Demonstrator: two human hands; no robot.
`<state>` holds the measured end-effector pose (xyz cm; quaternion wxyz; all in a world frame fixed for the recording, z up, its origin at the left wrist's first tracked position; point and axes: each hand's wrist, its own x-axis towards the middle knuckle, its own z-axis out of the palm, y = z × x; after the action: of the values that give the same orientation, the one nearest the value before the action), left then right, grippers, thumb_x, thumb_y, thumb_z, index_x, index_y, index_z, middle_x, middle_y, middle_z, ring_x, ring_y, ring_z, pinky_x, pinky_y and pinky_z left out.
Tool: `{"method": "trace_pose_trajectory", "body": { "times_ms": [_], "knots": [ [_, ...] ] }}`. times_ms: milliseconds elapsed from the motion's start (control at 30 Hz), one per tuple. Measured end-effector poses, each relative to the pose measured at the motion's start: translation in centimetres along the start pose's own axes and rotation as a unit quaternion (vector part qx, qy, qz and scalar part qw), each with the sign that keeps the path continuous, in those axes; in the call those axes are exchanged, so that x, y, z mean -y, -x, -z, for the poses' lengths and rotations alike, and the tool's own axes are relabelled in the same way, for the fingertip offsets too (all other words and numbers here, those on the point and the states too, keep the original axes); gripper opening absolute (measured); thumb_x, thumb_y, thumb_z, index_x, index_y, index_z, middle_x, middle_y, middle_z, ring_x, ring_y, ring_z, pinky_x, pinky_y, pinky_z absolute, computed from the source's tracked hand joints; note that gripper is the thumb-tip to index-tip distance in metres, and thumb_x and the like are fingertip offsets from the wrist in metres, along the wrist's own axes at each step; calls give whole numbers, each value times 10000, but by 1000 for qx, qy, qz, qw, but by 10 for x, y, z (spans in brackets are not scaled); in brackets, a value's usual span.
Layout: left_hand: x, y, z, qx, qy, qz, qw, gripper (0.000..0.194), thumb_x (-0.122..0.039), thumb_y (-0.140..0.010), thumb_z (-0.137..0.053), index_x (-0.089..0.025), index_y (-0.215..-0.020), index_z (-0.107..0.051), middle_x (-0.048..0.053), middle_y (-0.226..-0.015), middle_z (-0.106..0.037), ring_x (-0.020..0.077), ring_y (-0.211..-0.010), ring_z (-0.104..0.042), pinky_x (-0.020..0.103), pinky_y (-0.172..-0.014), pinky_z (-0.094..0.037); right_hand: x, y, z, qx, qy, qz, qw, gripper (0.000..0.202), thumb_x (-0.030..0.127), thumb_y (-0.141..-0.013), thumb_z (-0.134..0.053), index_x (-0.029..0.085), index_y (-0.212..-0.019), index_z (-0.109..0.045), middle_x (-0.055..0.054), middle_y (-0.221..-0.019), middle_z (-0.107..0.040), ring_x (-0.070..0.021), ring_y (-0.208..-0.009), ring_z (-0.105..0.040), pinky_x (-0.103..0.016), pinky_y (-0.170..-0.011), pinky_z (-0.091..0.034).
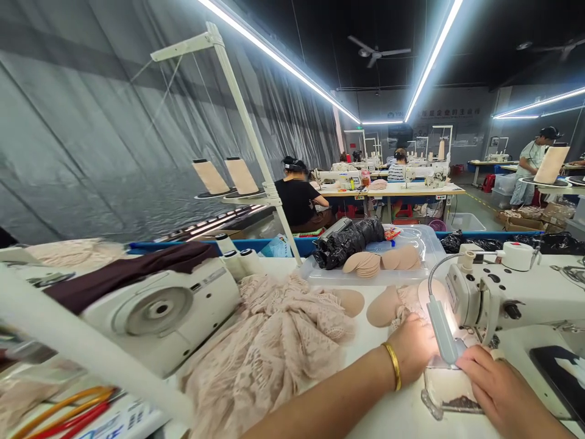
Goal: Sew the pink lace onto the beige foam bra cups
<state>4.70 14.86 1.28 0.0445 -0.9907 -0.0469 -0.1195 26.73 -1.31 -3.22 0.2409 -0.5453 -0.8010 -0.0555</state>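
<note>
My left hand [414, 346], with a gold bracelet at the wrist, rests by the sewing machine's needle area on beige lace fabric [404, 299]; its fingertips are hidden behind the lamp. My right hand [491, 378] is at the right of the grey lamp head [442, 332], fingers bent near its lower end; what they hold, if anything, cannot be made out. The white sewing machine [498, 292] stands just beyond my hands. Beige oval pads [382, 306] lie beside the lace. A large heap of beige lace [278, 347] spreads to the left.
A clear plastic tray [429, 247] behind holds stacked pads [365, 263] and a black plastic bundle [350, 241]. A second machine [159, 311] and a slanting white thread stand [249, 128] are at left. Several people sit or stand farther back.
</note>
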Motion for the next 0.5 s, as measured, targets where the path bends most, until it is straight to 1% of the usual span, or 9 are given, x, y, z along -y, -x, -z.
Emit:
{"method": "trace_pose_trajectory", "body": {
  "times_ms": [67, 133, 167, 233, 300, 333, 400, 467, 500],
  "knots": [
    [-4, 5, 1, -5, 7, 15, 1000, 208, -60, -770, -633, -174, -942, -602, 83, -937, -710, 249, -862, -653, 421, -813, -438, 7, -2, 3, -15, -91, -44, 995, 351, 167, -1034, -484, 326, -1265, -695, -36, -1093, -779, -219, -870, -751, -331, -756, -602],
    [-14, 15, 5, -18, 15, 16, 1000, 267, -43, -800, -594, -168, -1036, -603, 76, -959, -722, 231, -856, -668, 393, -821, -459, 21, -7, 5, -10, -219, -134, 967, 277, 317, -1069, -521, 335, -1296, -679, -32, -1065, -787, -236, -924, -753, -336, -783, -596],
    [-21, 23, 8, -35, 32, 12, 999, 288, -43, -831, -573, -170, -1089, -597, 70, -990, -733, 218, -875, -678, 378, -853, -469, 31, -11, 5, -4, -292, -183, 939, 303, 404, -1067, -547, 330, -1341, -654, -31, -1031, -788, -243, -914, -751, -337, -771, -589],
    [-37, 43, 17, -88, 91, 8, 992, 312, -57, -898, -541, -190, -1178, -574, 59, -1097, -750, 193, -973, -699, 346, -949, -473, 52, -18, 2, -5, -435, -259, 862, 477, 550, -1014, -622, 289, -1413, -600, -14, -895, -767, -244, -821, -727, -334, -707, -555],
    [-49, 67, 27, -131, 147, 27, 980, 352, -66, -924, -539, -217, -1241, -560, 57, -1233, -743, 194, -1101, -698, 346, -1036, -465, 73, -24, -3, -33, -539, -300, 786, 613, 618, -922, -725, 249, -1396, -603, 30, -741, -688, -218, -702, -658, -324, -663, -504],
    [-52, 80, 33, -131, 158, 57, 977, 377, -70, -919, -557, -226, -1262, -564, 64, -1288, -731, 212, -1150, -691, 364, -1055, -471, 83, -26, -5, -52, -573, -316, 755, 644, 623, -875, -777, 238, -1367, -619, 50, -695, -644, -197, -660, -613, -313, -647, -478],
    [-54, 106, 45, -88, 127, 179, 972, 397, -93, -888, -621, -214, -1265, -603, 121, -1368, -699, 292, -1205, -680, 453, -1054, -505, 99, -28, -10, -90, -617, -347, 700, 657, 600, -810, -852, 244, -1322, -646, 72, -665, -591, -163, -618, -540, -292, -625, -441],
    [-56, 130, 57, -57, 68, 326, 941, 427, -116, -858, -669, -178, -1280, -646, 204, -1444, -644, 400, -1265, -644, 590, -1061, -500, 112, -27, -11, -126, -649, -374, 651, 633, 578, -781, -887, 275, -1291, -666, 76, -676, -578, -149, -617, -522, -280, -626, -445],
    [-59, 140, 61, -69, 49, 381, 921, 432, -125, -866, -662, -171, -1296, -664, 224, -1475, -616, 436, -1310, -610, 646, -1086, -469, 117, -26, -11, -141, -661, -385, 628, 624, 573, -768, -899, 294, -1279, -675, 76, -690, -579, -146, -622, -528, -274, -627, -456]
  ]
}}
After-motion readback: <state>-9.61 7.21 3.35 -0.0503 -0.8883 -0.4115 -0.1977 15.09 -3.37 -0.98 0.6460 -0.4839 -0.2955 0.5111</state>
